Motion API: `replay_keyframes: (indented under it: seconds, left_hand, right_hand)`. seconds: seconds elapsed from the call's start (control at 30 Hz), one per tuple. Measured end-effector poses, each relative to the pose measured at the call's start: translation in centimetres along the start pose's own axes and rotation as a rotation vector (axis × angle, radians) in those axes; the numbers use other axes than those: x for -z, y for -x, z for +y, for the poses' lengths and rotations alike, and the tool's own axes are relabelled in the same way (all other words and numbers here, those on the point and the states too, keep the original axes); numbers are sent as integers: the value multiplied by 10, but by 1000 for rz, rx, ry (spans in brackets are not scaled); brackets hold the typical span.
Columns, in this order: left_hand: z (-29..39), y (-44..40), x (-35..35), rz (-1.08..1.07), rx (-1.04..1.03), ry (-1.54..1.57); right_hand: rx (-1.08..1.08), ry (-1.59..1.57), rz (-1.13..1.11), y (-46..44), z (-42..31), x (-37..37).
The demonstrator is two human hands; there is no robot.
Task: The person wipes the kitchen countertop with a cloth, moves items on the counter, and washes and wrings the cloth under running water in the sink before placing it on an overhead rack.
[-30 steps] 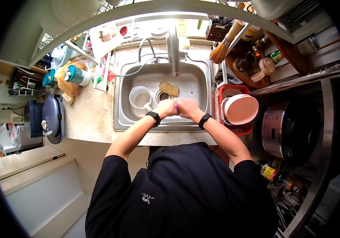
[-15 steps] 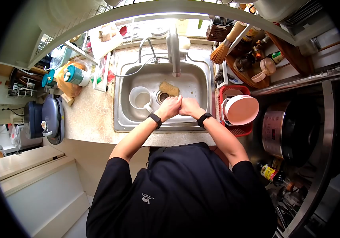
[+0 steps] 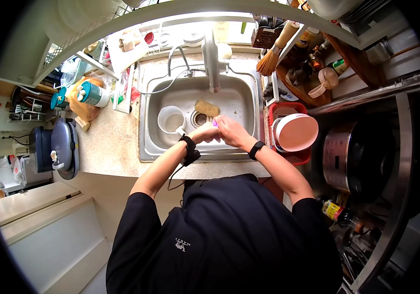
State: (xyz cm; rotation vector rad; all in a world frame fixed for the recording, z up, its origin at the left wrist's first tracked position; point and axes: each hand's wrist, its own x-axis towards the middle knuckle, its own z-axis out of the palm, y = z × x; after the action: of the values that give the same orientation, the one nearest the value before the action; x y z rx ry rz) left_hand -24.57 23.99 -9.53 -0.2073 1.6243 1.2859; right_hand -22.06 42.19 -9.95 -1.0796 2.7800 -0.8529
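Over the near part of the steel sink (image 3: 146, 142), my left hand (image 3: 205, 133) and my right hand (image 3: 234, 132) meet with their fingers closed. A small purple thing (image 3: 215, 123) shows between them; most of it is hidden by the fingers, and its kind I cannot make out. Just beyond the hands lies a tan sponge or scrubber (image 3: 207, 108), beside the drain (image 3: 200, 119). A whitish plastic jug (image 3: 171, 119) stands in the sink left of the drain, its handle close to my left wrist.
The faucet (image 3: 213, 63) reaches over the sink from the back. At the right, a red basket (image 3: 295, 160) holds a pink-lined white container (image 3: 296, 132). A rice cooker (image 3: 339, 157) stands farther right. A blue-lidded tub (image 3: 92, 94) is on the left counter.
My left hand has rolled over, so the underside of its wrist strap now shows. The purple thing has come into view between the hands. The sponge and jug stay in place.
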Motion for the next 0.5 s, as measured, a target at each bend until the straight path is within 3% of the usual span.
replay_keyframes:
  seconds: [0.07, 0.13, 0.27, 0.37, 0.4, 0.5]
  left_hand:
    - [-2, 2, 2, -149, -43, 3]
    - [-5, 2, 8, -253, -76, -86]
    - [-14, -18, 17, -21, -134, -549]
    - [-26, -21, 18, 189, -464, -814]
    - [-19, -19, 17, 158, -422, -878]
    - [-7, 3, 1, 395, -248, -965]
  right_hand:
    - [186, 106, 112, -1, 3, -3]
    - [108, 55, -16, 0, 2, -8]
    - [17, 51, -6, -4, -3, -20]
    - [-65, 53, 15, -10, -1, -34]
    - [-102, 55, -20, -12, -3, -34]
    - [-194, 61, -115, -19, -3, -37]
